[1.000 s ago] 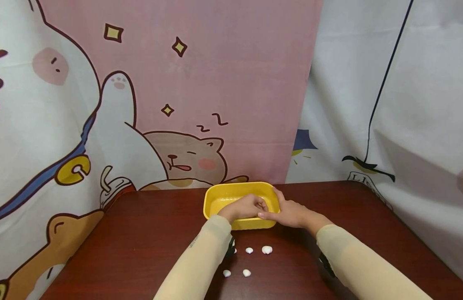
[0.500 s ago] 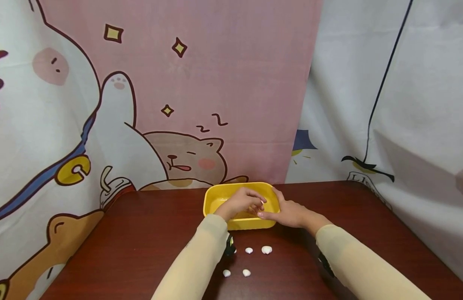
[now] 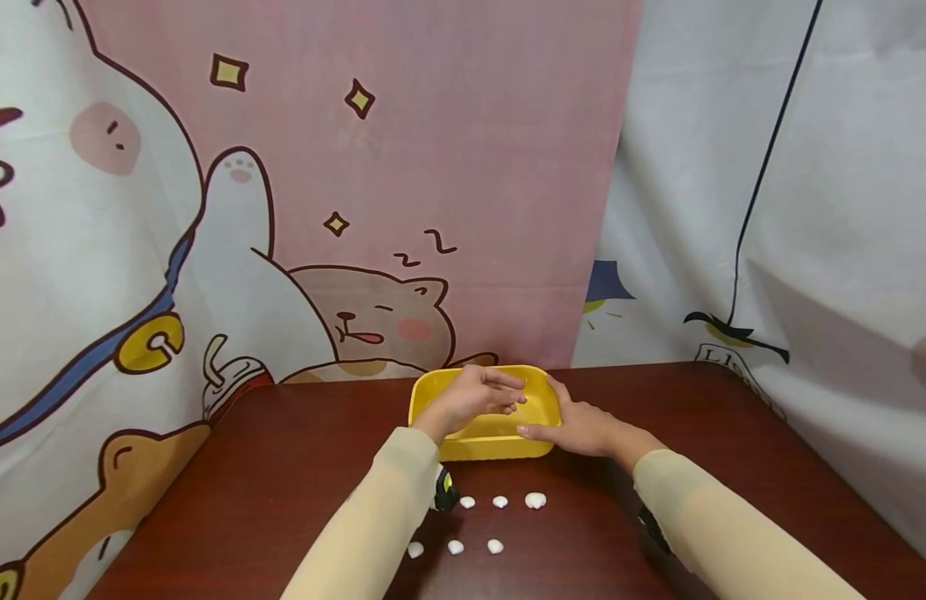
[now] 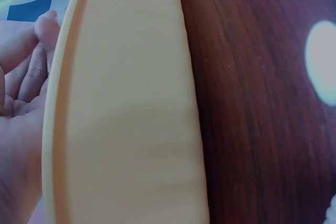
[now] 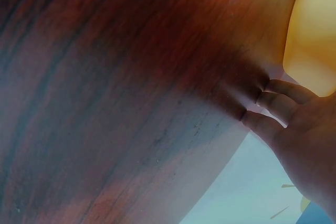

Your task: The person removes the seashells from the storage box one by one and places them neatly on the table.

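A yellow plastic basin (image 3: 496, 450) stands on the table near the back cloth. My right hand (image 3: 593, 427) grips its right end, the thumb over the front rim and the fingers outside; the right wrist view shows those fingers (image 5: 281, 106) beside the basin wall (image 5: 315, 35). Above the basin's inside is my left hand (image 3: 473, 396), fingers loosely bent and pointing right. In the left wrist view, the basin wall (image 4: 126, 87) hides part of the left hand (image 4: 21, 114); whether anything is between its fingertips is unclear. Small white seashells (image 3: 500, 502) lie in two rows before the basin.
The dark red-brown wooden table (image 3: 282, 483) reaches back to a printed cloth (image 3: 508, 167) with cartoon animals. A larger shell (image 3: 535, 500) ends the back row on the right. The left sleeve (image 3: 365, 517) passes beside the front row's leftmost shell (image 3: 415, 550).
My left hand has risen from inside the basin and moved left, its fingers less curled. More shells show beside the left forearm. The right hand and basin have stayed in place.
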`<action>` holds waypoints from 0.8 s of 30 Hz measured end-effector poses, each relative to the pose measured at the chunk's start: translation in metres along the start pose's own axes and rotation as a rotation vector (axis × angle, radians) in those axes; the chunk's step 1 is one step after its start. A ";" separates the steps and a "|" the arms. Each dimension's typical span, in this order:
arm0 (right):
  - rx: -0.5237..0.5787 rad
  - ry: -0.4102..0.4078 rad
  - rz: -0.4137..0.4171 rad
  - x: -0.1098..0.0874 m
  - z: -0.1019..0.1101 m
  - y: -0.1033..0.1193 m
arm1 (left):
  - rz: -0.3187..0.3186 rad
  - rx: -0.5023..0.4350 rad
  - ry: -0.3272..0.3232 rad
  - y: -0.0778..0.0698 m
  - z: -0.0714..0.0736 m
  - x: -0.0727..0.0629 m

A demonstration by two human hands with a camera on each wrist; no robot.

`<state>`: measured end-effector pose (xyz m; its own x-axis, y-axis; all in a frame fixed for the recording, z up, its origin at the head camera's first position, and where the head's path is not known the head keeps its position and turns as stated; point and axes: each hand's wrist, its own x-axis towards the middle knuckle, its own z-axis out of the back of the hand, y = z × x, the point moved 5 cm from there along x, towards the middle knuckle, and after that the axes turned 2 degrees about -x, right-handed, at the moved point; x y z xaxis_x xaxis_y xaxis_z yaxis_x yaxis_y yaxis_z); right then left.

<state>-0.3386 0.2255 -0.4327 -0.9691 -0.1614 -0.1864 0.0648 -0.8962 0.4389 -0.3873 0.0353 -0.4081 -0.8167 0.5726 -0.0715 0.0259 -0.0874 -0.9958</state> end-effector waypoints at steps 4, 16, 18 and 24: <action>0.000 -0.003 0.001 -0.001 0.001 0.000 | 0.027 0.010 0.012 0.003 0.000 -0.002; 0.025 -0.001 0.000 -0.001 0.000 0.000 | -0.113 0.782 0.283 0.020 -0.020 0.012; 0.030 -0.004 0.004 -0.001 0.000 0.000 | -0.099 0.814 0.298 0.024 -0.022 0.016; 0.040 -0.002 -0.001 0.001 -0.001 0.001 | -0.115 0.859 0.316 0.027 -0.025 0.022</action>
<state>-0.3391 0.2241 -0.4334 -0.9696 -0.1594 -0.1857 0.0538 -0.8790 0.4739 -0.3905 0.0661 -0.4381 -0.5890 0.8002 -0.1128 -0.5858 -0.5189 -0.6226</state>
